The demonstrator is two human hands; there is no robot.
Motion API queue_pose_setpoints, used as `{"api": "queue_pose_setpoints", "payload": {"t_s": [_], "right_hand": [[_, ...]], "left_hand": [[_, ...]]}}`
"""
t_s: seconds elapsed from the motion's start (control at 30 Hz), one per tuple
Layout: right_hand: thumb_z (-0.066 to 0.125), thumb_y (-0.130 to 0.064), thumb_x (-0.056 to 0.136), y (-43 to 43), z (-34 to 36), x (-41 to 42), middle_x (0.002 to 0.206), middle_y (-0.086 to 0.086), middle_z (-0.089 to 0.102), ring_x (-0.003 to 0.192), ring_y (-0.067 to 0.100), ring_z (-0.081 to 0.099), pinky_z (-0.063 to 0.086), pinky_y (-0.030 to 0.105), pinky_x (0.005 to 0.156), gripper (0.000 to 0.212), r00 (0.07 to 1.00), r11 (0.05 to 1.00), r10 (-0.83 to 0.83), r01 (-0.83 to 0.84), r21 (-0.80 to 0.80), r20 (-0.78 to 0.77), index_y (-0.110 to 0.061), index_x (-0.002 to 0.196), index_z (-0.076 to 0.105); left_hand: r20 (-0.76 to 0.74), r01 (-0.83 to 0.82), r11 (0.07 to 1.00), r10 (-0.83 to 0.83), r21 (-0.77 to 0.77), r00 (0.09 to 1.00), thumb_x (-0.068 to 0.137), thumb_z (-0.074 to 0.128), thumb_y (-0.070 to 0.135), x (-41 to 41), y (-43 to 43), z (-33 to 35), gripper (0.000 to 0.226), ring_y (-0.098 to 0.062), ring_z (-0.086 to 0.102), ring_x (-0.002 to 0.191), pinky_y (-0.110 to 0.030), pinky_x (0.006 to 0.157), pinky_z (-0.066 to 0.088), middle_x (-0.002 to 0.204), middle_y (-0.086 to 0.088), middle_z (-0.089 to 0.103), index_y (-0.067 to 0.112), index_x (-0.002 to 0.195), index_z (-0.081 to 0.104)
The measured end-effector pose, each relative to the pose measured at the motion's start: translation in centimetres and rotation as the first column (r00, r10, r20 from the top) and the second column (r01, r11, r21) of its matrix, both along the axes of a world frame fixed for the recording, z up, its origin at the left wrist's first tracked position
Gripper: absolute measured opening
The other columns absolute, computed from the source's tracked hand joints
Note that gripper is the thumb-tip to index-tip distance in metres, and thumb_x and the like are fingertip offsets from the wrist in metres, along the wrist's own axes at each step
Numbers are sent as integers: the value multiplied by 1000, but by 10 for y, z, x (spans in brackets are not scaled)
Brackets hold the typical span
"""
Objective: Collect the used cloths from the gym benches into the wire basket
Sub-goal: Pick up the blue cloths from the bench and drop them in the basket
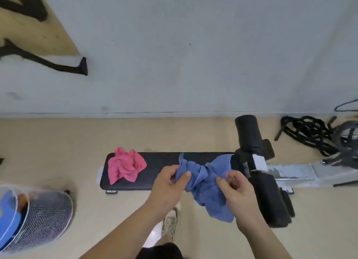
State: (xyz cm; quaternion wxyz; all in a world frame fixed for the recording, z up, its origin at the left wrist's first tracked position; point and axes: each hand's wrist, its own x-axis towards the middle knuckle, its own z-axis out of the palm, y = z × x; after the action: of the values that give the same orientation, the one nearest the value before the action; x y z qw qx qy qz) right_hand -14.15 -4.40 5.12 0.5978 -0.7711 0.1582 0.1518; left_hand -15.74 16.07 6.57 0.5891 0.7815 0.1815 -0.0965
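A crumpled blue cloth [205, 183] hangs over the right half of the black padded gym bench [158, 162]. My left hand [168, 185] pinches its left end and my right hand [236, 193] grips its right side, so the cloth is bunched between them. A crumpled pink cloth [125, 164] lies on the bench's left end, apart from both hands. The wire basket [44, 218] stands on the floor at the lower left, with something blue and something orange inside it.
Black foam roller pads [249, 134] and the bench's metal frame [290, 171] stand to the right. A coiled black rope [306, 133] lies by the wall at the far right. My shoe [170, 222] is on the tan floor below the bench.
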Motion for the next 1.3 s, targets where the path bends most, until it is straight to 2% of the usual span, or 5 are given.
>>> {"api": "queue_pose_setpoints", "payload": {"t_s": [0.4, 0.63, 0.77, 1.0, 1.3], "right_hand": [[75, -13, 94, 225, 39, -66, 76, 25, 59, 73, 24, 54, 42, 38, 72, 12, 908, 907, 418, -418, 43, 20, -9, 85, 68], [58, -26, 105, 423, 61, -119, 88, -1, 71, 99, 25, 68, 49, 42, 89, 26, 798, 788, 598, -603, 125, 81, -27, 83, 71], [61, -28, 104, 551, 53, -152, 105, 23, 70, 96, 43, 70, 57, 65, 86, 13, 793, 781, 605, -609, 135, 76, -16, 97, 62], [56, -19, 105, 750, 38, -200, 108, 20, 79, 96, 29, 77, 64, 44, 66, 17, 799, 777, 599, -563, 281, -55, -2, 110, 55], [60, -19, 105, 942, 17, -224, 122, 27, 69, 113, 42, 72, 62, 61, 92, 24, 706, 704, 699, -651, 284, -114, 3, 114, 53]], "left_hand": [[172, -364, 864, 323, 349, 931, 97, 57, 25, -203, 233, 24, 16, -18, 50, 59, -33, 60, 47, 65, -3, 58, 19, 82, 57], [264, -543, 717, 475, 437, 839, 94, 54, 29, -290, 388, 23, 15, -12, 61, 79, -30, 67, 51, 83, 10, 61, 25, 83, 64], [132, -640, 720, 631, 268, 765, 96, 53, 29, -320, 494, -3, 20, -11, 52, 55, -32, 56, 46, 69, -6, 60, 20, 80, 61], [112, -793, 606, 793, -54, 599, 96, 57, 15, -343, 664, 25, 16, -4, 56, 65, -15, 62, 49, 71, 4, 63, 18, 82, 63], [190, -785, 567, 766, 251, 614, 90, 53, 17, -337, 855, -7, 28, -11, 45, 61, -38, 65, 49, 66, 7, 51, 30, 70, 40]]}}
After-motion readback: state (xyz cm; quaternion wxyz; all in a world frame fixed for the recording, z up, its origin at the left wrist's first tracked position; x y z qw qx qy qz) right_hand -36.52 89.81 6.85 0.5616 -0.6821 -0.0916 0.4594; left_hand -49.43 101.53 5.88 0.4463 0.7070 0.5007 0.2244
